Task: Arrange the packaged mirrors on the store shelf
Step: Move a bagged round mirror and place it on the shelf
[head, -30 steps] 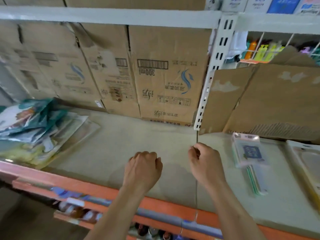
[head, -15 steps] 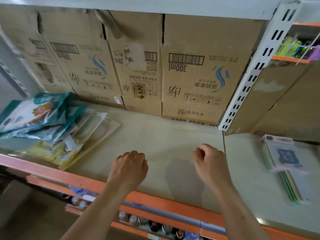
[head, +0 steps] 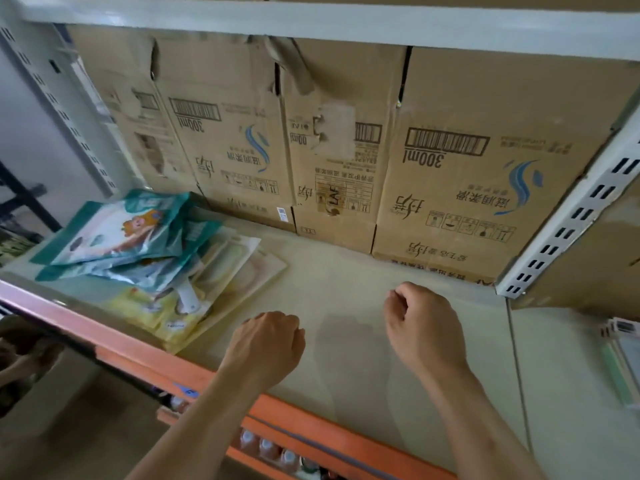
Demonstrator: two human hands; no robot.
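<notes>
A loose pile of flat packages lies on the beige shelf (head: 346,289) at the left: pale yellow and cream packaged mirrors (head: 235,268) underneath, teal printed packs (head: 117,233) on top. My left hand (head: 266,344) hovers over the shelf's front, just right of that pile, fingers curled under and holding nothing. My right hand (head: 422,327) hangs a little further right and deeper, also curled into a fist, with nothing in it. More flat packages (head: 623,362) show at the right edge, cut off by the frame.
Upside-down cardboard boxes (head: 450,174) line the back of the shelf. A white slotted upright (head: 568,220) divides the bays at the right. The orange front rail (head: 311,431) runs below my wrists, with bottles (head: 266,445) on the shelf beneath. Another shelf board (head: 311,26) sits overhead.
The view has swung left, bringing the left pile closer and pushing the right packages to the edge. Both hands stay curled above the shelf, the left one drifting toward the pile.
</notes>
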